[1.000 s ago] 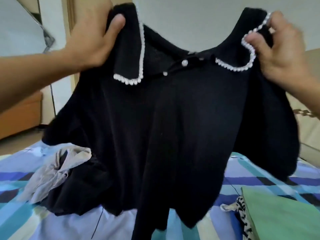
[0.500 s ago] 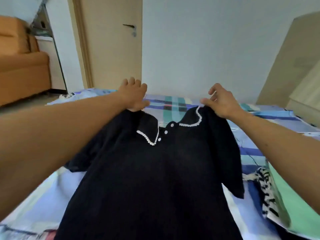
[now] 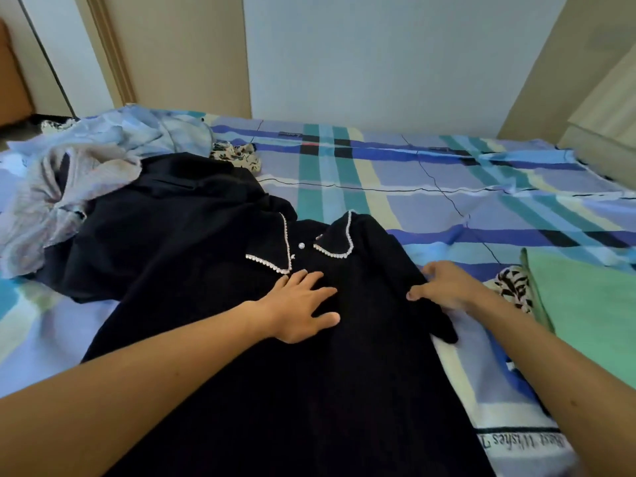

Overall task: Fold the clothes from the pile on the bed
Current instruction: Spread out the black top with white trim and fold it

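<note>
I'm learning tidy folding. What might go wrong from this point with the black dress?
The dress overlaps a dark garment of the pile at one shoulder, so folding may drag that along. The sleeve under the right hand looks bunched and may crease. The green cloth lies close and could get knocked.

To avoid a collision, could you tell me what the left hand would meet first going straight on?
Probably the right hand, at the sleeve edge of the black garment; only cloth lies between.
</note>
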